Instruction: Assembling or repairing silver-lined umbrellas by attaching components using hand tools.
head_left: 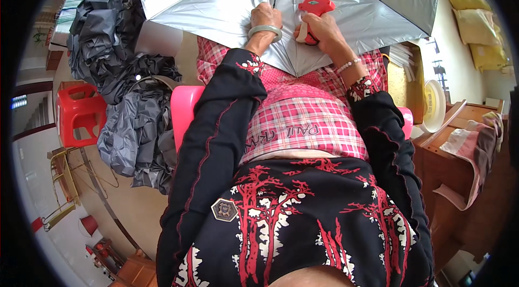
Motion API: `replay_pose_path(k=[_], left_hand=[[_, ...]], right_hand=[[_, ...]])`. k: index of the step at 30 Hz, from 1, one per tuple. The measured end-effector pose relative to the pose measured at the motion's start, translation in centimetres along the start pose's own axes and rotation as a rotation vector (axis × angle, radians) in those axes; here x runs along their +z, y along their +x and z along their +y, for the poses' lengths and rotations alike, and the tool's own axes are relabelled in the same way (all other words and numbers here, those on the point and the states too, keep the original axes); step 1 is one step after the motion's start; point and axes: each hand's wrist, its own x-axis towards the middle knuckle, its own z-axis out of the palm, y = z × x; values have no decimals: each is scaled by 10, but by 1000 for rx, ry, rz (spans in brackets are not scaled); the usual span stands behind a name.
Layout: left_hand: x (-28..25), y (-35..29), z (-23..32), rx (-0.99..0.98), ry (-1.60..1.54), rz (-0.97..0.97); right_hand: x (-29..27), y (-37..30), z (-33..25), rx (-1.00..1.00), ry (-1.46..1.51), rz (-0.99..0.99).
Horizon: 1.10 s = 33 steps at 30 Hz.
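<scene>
A silver umbrella canopy (216, 0) with thin dark ribs lies spread over my lap and beyond my knees. My left hand (266, 17), a pale bangle at its wrist, is closed on the silver cloth beside the middle rib. To the right, my right hand (321, 30) wraps round a red-and-white handheld tool (316, 6), roughly pistol-shaped, held just over the canopy. Its exact kind cannot be made out, and my fingers hide part of its grip. A pink-and-white checked cloth (303, 119) covers my lap.
Dark grey folded fabric (102, 38) is heaped at the left, with more grey cloth (135, 130) nearer me. Beyond it stands a red plastic stool (81, 114). On the right are a yellow-lined box (403, 73), a white round tub (432, 106) and wooden furniture (448, 168).
</scene>
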Motion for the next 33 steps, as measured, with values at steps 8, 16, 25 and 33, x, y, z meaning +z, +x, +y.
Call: replay_pose_path(k=[8, 16, 25, 33], left_hand=[[-11, -11, 11, -120, -171, -11], [-21, -27, 30, -156, -493, -218], [-7, -23, 26, -89, -526, -322], [-8, -21, 31, -116, -536, -320]], right_hand=[[-6, -3, 6, 35, -1, -134], [-22, -5, 9, 148, 364, -252], [-20, -7, 11, 154, 346, -338], [-10, -5, 11, 74, 293, -158]])
